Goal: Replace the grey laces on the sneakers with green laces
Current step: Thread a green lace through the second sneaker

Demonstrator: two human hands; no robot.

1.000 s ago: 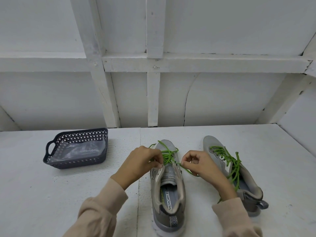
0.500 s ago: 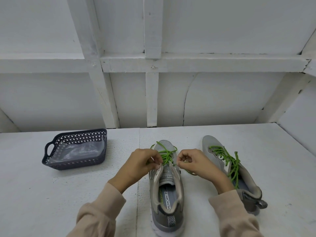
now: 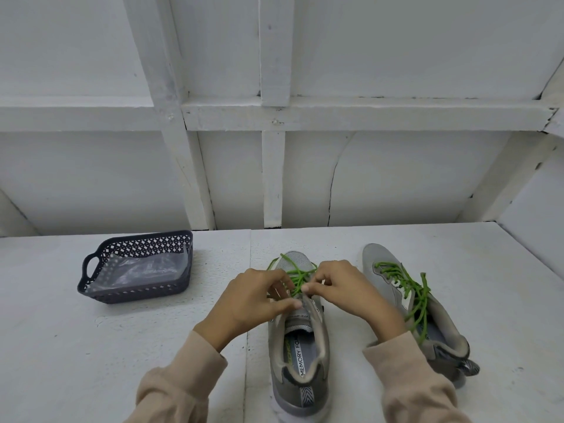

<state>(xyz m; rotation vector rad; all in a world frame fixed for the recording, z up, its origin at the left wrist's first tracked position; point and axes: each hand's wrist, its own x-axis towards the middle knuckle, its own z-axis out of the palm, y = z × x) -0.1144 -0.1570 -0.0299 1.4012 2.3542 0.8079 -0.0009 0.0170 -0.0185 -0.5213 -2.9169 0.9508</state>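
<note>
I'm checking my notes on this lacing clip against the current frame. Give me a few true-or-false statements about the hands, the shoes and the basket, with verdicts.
1. The left hand and the right hand both pinch the green lace on the middle sneaker. True.
2. The right-side sneaker is threaded with grey laces. False: it has green laces.
3. The dark basket stands to the left of both sneakers. True.
4. The middle sneaker lies on its side. False: it stands on its sole, opening upward.
5. The basket holds a shoe. False: only crumpled clear plastic shows inside.
</note>
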